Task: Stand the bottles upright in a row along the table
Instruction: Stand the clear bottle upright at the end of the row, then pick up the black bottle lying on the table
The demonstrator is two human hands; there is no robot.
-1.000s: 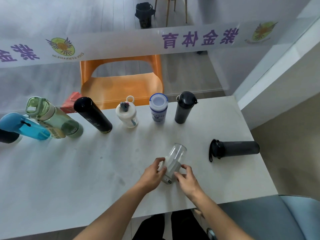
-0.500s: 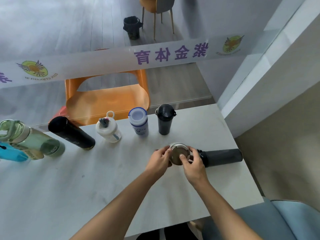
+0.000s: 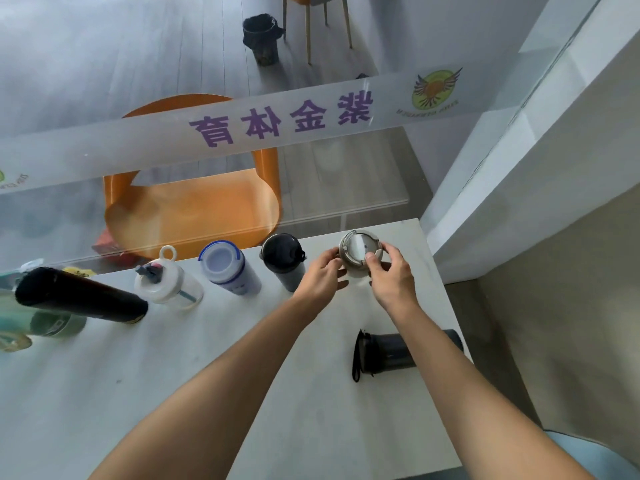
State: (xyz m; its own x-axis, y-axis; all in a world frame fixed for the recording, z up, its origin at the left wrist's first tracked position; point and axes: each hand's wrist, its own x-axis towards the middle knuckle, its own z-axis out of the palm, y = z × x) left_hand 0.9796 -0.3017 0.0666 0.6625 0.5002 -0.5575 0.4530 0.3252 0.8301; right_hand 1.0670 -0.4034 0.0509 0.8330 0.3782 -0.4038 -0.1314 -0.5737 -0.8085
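Our left hand and right hand pinch the beige-lidded bottle upright, right of centre. A dark bottle lies lower right.

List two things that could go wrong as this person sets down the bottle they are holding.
1. The clear bottle is held at the row's right end, near the table's far right corner; placed too far over, it might fall off.
2. The right forearm passes over the lying black bottle, near the table edge; pulling back could nudge it so it rolls off.
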